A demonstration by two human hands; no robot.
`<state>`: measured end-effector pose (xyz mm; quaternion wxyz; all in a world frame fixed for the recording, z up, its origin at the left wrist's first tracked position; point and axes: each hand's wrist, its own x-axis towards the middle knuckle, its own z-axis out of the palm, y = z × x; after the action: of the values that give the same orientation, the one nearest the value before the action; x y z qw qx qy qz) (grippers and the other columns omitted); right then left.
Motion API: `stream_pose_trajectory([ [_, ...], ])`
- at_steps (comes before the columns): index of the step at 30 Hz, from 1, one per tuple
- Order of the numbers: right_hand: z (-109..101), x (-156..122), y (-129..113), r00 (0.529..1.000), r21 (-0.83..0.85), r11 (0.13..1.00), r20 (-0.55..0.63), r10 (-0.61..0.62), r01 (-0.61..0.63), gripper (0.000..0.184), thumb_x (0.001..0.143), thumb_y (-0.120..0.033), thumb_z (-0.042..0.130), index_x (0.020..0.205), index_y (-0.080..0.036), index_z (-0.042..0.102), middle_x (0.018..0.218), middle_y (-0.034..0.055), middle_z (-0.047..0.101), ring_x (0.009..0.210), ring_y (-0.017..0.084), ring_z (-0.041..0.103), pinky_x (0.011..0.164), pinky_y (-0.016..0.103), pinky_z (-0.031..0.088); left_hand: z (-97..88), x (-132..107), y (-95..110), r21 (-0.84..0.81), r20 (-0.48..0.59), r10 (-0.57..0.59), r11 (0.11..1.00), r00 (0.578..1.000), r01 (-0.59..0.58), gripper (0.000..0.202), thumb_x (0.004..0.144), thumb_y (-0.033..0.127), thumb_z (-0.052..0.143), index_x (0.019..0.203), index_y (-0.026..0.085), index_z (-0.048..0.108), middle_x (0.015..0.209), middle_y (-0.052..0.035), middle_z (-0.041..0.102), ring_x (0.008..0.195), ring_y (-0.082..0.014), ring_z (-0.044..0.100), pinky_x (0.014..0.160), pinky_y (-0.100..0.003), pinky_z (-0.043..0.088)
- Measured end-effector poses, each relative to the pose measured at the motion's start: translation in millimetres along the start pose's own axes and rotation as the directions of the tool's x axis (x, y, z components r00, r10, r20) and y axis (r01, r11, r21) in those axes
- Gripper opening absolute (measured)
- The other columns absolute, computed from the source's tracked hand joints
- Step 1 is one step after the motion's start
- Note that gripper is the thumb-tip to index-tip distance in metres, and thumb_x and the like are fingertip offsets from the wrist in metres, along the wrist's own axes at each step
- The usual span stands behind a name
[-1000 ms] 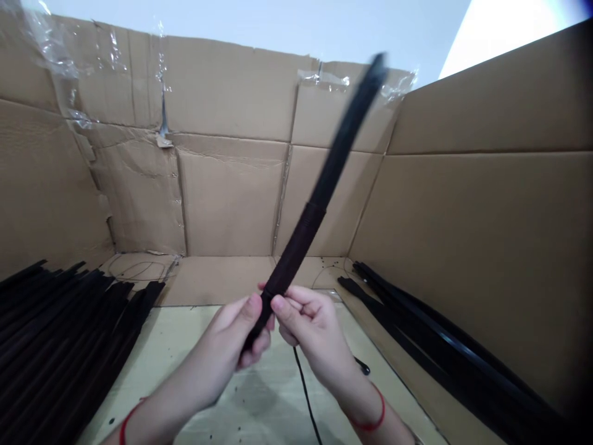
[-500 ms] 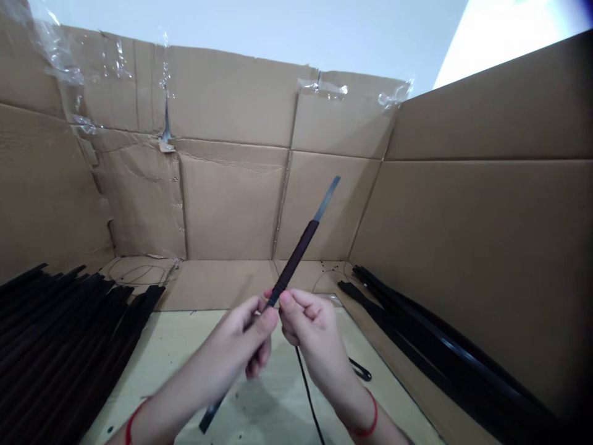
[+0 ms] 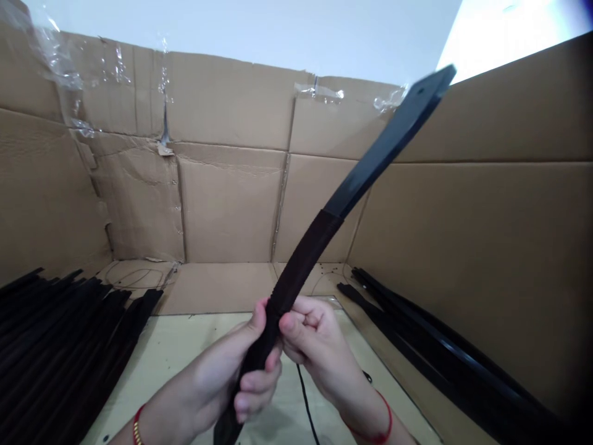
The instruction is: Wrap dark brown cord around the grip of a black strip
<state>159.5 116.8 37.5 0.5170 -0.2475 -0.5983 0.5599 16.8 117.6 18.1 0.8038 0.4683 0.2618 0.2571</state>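
Note:
A long flat black strip [image 3: 370,167] rises from my hands toward the upper right, its tip near the top of the right cardboard wall. Its middle is covered by a dark brown sleeve [image 3: 301,266]. My left hand [image 3: 241,371] is wrapped around the strip's lower part, thumb up along it. My right hand [image 3: 315,340] is closed beside it, its fingertips pinching the lower end of the sleeve. A red band sits on each wrist.
Cardboard walls [image 3: 231,185] enclose the pale work surface [image 3: 176,352] on three sides. A pile of several black strips [image 3: 60,346] lies at the left. More black strips [image 3: 440,352] lie along the right wall. A thin black cord [image 3: 306,402] runs under my hands.
The strip has swung from edge-on to its broad face and come closer, its tip higher and further right. My left hand has gone from a fingertip pinch to a full grip.

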Motion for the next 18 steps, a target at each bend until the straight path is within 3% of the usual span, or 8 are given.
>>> stream_pose_trajectory([
  [2, 2.3, 0.1, 0.1, 0.989, -0.05, 0.997, -0.134, -0.058, 0.052, 0.035, 0.076, -0.045, 0.075, 0.088, -0.013, 0.071, 0.055, -0.0012, 0.052, 0.043, 0.005, 0.037, 0.04, 0.018, 0.027, 4.3, -1.2, -2.8, 0.179, -0.124, 0.173, 0.972, 0.977, -0.149, 0.059, 0.085, 0.076, 0.033, 0.081, 0.019, 0.047, 0.051, 0.0056, 0.04, 0.043, -0.0084, 0.035, 0.043, -0.021, 0.029],
  [5, 3.5, -0.4, -0.9, 0.966, -0.105, 0.991, -0.236, -0.106, 0.083, 0.033, 0.076, -0.044, 0.075, 0.086, -0.013, 0.071, 0.055, -0.0021, 0.048, 0.047, 0.007, 0.041, 0.042, 0.018, 0.032, 8.9, -5.7, -1.5, 0.538, -0.291, 0.517, 0.784, 0.805, -0.309, 0.045, 0.085, 0.062, 0.054, 0.093, 0.018, 0.05, 0.071, 0.0014, 0.05, 0.062, -0.009, 0.044, 0.054, -0.019, 0.032],
  [6, 2.8, -1.0, -2.1, 0.976, -0.101, 0.993, -0.197, -0.087, 0.068, 0.033, 0.077, -0.045, 0.074, 0.085, -0.013, 0.07, 0.051, -0.0043, 0.043, 0.044, 0.005, 0.034, 0.04, 0.018, 0.027, 8.9, -7.5, 0.1, 0.538, -0.278, 0.52, 0.781, 0.808, -0.317, 0.044, 0.085, 0.06, 0.056, 0.093, 0.018, 0.05, 0.07, 0.0025, 0.046, 0.06, -0.0077, 0.04, 0.052, -0.018, 0.029],
  [9, 0.7, -3.2, -6.5, 0.992, -0.141, 0.988, -0.102, -0.072, 0.057, 0.031, 0.082, -0.043, 0.07, 0.078, -0.012, 0.067, 0.046, -0.0066, 0.037, 0.039, 0.003, 0.025, 0.038, 0.017, 0.02, 5.3, -9.5, 4.3, 0.206, -0.081, 0.254, 0.951, 0.964, -0.233, 0.052, 0.085, 0.068, 0.049, 0.087, 0.017, 0.048, 0.061, 0.0074, 0.03, 0.047, -0.0044, 0.019, 0.043, -0.018, 0.015],
  [10, 0.6, -3.3, -7.2, 0.987, -0.179, 0.98, -0.123, -0.105, 0.082, 0.031, 0.083, -0.042, 0.069, 0.075, -0.012, 0.066, 0.046, -0.0053, 0.041, 0.039, 0.003, 0.03, 0.039, 0.017, 0.023, 3.9, -8.5, 4.7, 0.117, -0.008, 0.185, 0.976, 0.983, -0.183, 0.054, 0.084, 0.071, 0.045, 0.087, 0.017, 0.047, 0.059, 0.008, 0.03, 0.045, -0.0039, 0.018, 0.043, -0.018, 0.015],
  [12, 1.0, -1.9, -6.2, 0.968, -0.249, 0.961, -0.185, -0.171, 0.122, 0.031, 0.085, -0.04, 0.067, 0.072, -0.012, 0.063, 0.05, -0.0021, 0.049, 0.044, 0.006, 0.042, 0.043, 0.018, 0.03, 2.1, -4.9, 3.8, 0.123, -0.014, 0.204, 0.972, 0.979, -0.2, 0.056, 0.086, 0.071, 0.042, 0.087, 0.016, 0.049, 0.057, 0.0055, 0.04, 0.044, -0.0045, 0.03, 0.044, -0.017, 0.026],
  [15, 0.0, 1.9, -1.6, 0.986, -0.182, 0.979, -0.12, -0.114, 0.091, 0.033, 0.086, -0.043, 0.065, 0.075, -0.012, 0.062, 0.055, -0.0016, 0.051, 0.042, 0.004, 0.037, 0.04, 0.017, 0.024, 1.2, -1.5, 1.6, 0.282, -0.234, 0.394, 0.902, 0.889, -0.325, 0.052, 0.086, 0.067, 0.048, 0.084, 0.015, 0.051, 0.058, 0.0027, 0.048, 0.047, -0.0061, 0.042, 0.047, -0.017, 0.033],
  [18, -2.1, 2.0, 1.9, 0.998, -0.083, 0.995, 0.016, -0.054, 0.055, 0.035, 0.087, -0.044, 0.064, 0.074, -0.012, 0.059, 0.049, -0.0043, 0.046, 0.04, 0.002, 0.02, 0.038, 0.017, 0.013, -0.9, -3.4, 1.1, 0.057, -0.13, 0.157, 0.987, 0.979, -0.151, 0.056, 0.083, 0.073, 0.044, 0.077, 0.018, 0.049, 0.045, 0.0086, 0.034, 0.034, -0.0045, 0.024, 0.035, -0.017, 0.021],
])
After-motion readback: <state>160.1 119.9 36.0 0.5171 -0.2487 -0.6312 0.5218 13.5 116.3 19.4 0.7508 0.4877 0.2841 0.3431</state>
